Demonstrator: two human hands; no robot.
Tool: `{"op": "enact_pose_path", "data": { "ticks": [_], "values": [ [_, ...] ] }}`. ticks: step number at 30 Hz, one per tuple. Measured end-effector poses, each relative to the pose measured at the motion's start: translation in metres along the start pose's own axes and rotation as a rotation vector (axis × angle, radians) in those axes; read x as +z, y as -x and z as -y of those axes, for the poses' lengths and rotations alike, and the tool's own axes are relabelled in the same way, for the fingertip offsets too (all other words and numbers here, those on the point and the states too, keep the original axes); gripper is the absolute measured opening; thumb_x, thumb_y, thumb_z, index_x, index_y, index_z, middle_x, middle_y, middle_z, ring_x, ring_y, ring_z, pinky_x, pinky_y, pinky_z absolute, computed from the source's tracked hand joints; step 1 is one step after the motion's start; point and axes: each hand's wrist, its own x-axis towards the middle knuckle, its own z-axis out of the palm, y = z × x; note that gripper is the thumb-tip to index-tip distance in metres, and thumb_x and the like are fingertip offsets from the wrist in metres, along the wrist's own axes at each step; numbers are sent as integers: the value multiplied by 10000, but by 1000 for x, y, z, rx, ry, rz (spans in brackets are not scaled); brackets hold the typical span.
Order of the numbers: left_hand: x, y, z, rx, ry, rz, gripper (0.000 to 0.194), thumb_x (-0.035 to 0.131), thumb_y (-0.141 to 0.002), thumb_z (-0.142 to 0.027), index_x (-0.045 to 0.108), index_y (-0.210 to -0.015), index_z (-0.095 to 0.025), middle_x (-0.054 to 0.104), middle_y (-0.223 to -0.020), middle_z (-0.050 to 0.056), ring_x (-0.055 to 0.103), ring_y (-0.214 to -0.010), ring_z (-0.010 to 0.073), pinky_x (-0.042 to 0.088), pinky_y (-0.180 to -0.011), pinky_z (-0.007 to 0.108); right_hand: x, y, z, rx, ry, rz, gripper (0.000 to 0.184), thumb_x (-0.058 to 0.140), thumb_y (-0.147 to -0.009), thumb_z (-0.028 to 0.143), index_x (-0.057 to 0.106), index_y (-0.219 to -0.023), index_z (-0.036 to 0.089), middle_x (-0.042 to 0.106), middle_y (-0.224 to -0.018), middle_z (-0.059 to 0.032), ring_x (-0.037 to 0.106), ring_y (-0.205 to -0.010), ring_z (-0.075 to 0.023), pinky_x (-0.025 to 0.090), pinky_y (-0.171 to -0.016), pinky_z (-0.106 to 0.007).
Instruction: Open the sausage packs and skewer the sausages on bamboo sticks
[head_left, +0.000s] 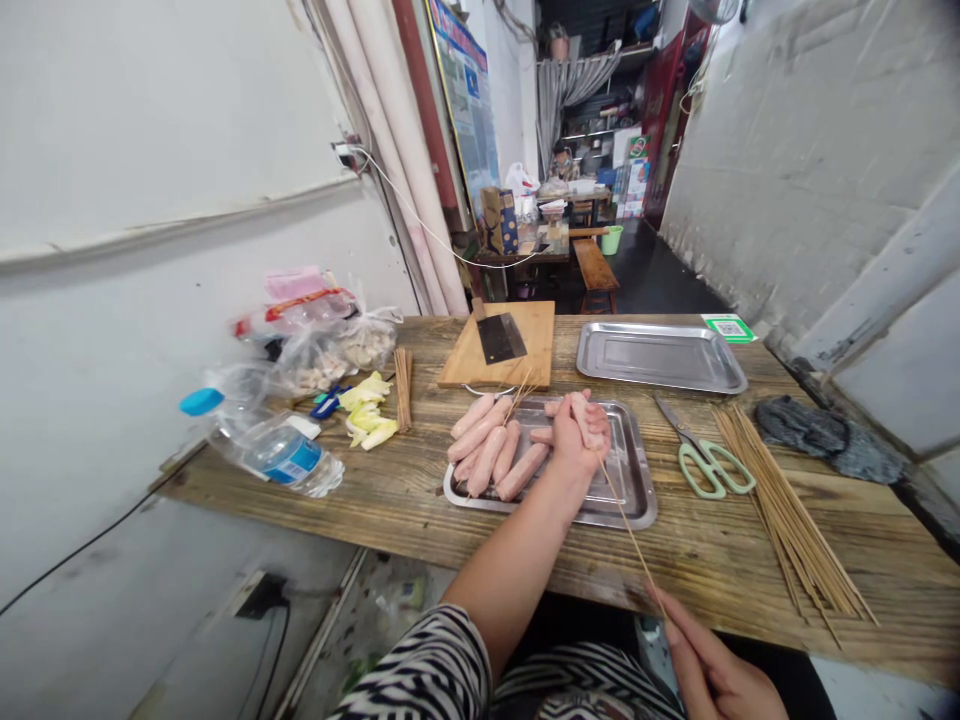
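Observation:
My left hand (577, 445) is closed around a pale pink sausage (589, 415) above the right part of a metal tray (636, 470). A long thin wooden skewer (628, 527) runs from the near end of that sausage down to my right hand (712, 660), whose fingers pinch its other end close to the table's front edge. How deep the skewer sits in the sausage is hidden by my left hand. Several more sausages (480, 440) lie piled in the tray's left part, with skewer ends sticking out past the far side of the pile.
Right of the tray lie green-handled scissors (712, 468), loose skewers (795, 520) and a dark plastic bag (825, 435). Behind are an unfilled metal tray (660, 358) and a cutting board (536, 345) with a cleaver (501, 338). Leaves (369, 410) and a water bottle (277, 455) lie left.

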Motion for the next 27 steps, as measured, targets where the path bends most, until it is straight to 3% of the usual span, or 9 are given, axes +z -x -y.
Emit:
{"op": "enact_pose_path", "data": {
  "ticks": [5, 12, 27],
  "values": [
    [1, 1, 1, 20, -40, -19, 285, 349, -931, -328, 533, -844, -129, 367, -609, -23, 331, -417, 31, 261, -345, 82, -1, 0, 1, -26, -12, -28, 452, 523, -872, 146, 504, -1319, 208, 647, -1148, -17, 609, -1028, -120, 451, -884, -142],
    [1, 1, 1, 0, -8, 6, 283, 358, -930, -335, 535, -860, -126, 370, -605, -26, 337, -410, 28, 256, -340, 81, -3, 1, 2, -14, 31, -13, 379, 518, -882, 169, 558, -1258, 142, 654, -1127, -50, 604, -1035, -126, 440, -882, -123],
    [2, 5, 9, 20, -67, 49, 217, 375, -919, -315, 516, -898, -152, 363, -602, -32, 339, -395, 32, 239, -334, 90, 6, 0, 4, 15, -27, -37, 391, 486, -893, 176, 549, -1279, 149, 637, -1161, -61, 612, -1037, -139, 450, -896, -167]
  ]
}}
